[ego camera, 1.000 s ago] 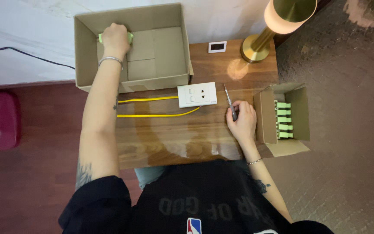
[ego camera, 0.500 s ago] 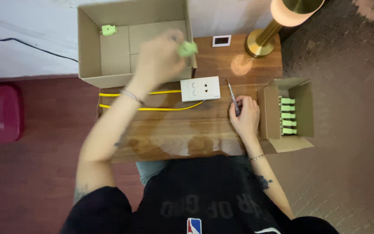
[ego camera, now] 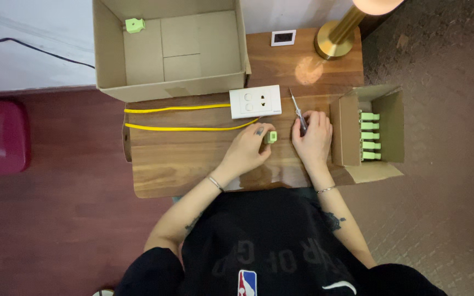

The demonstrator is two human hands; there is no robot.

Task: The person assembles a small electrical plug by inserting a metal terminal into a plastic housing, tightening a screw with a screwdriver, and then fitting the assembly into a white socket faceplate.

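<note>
Two hands rest mid-surface [ego camera: 193, 164]: the left hand [ego camera: 248, 151] pinches a green plug [ego camera: 271, 137], just below the white socket [ego camera: 255, 101]; the right hand [ego camera: 312, 137] grips a screwdriver [ego camera: 298, 112] at one o'clock. Fitting seems underway; joining tool and plug needs steady alignment.

Small wooden table [ego camera: 193, 159], dark red floor [ego camera: 56, 219] around it. On the table: big open cardboard box [ego camera: 111, 66] at the far left, hanging past the edge; white socket plate [ego camera: 255, 101] just in front of it, two yellow wires [ego camera: 182, 129] running left from it; brass lamp base [ego camera: 336, 38] far right; small white frame [ego camera: 283, 37] beside it; small carton [ego camera: 344, 131] at the right edge. My left hand [ego camera: 245, 151] and right hand [ego camera: 314, 137] rest on the wood
</note>
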